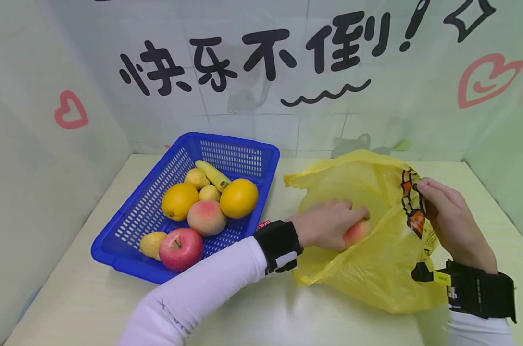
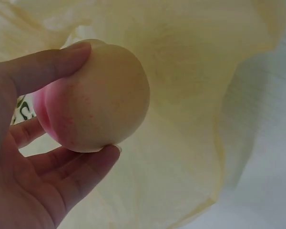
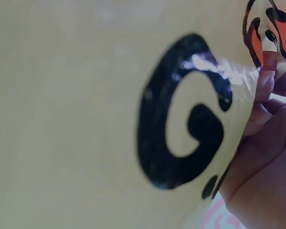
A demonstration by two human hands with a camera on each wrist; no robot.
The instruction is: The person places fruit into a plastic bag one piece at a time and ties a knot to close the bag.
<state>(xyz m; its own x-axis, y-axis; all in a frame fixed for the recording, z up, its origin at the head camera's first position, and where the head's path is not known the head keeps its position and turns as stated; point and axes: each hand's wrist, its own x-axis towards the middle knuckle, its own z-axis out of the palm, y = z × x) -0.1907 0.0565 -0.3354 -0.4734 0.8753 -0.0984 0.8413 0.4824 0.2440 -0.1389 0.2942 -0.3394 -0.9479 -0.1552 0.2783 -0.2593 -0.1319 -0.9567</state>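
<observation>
My left hand (image 1: 330, 225) reaches into the mouth of a yellow plastic bag (image 1: 387, 269) and grips a peach (image 1: 357, 232). In the left wrist view the thumb lies on one side of the pink and cream peach (image 2: 105, 95), with fingers curled beneath it and the bag's film behind. On the right, my right hand (image 1: 454, 216) pinches the printed edge of the bag, holding it up and spread toward the left. Black lettering on the bag (image 3: 76, 119) fills much of the right wrist view, beside the gripping fingers (image 3: 262, 119).
Left of the bag stands a blue plastic basket (image 1: 114, 262). In it lie a red apple (image 1: 180, 250), another peach (image 1: 207, 218), two oranges (image 1: 239, 198), a banana (image 1: 212, 175) and several small yellow fruits (image 1: 152, 244). A printed wall sheet (image 1: 261, 129) borders the table's back edge.
</observation>
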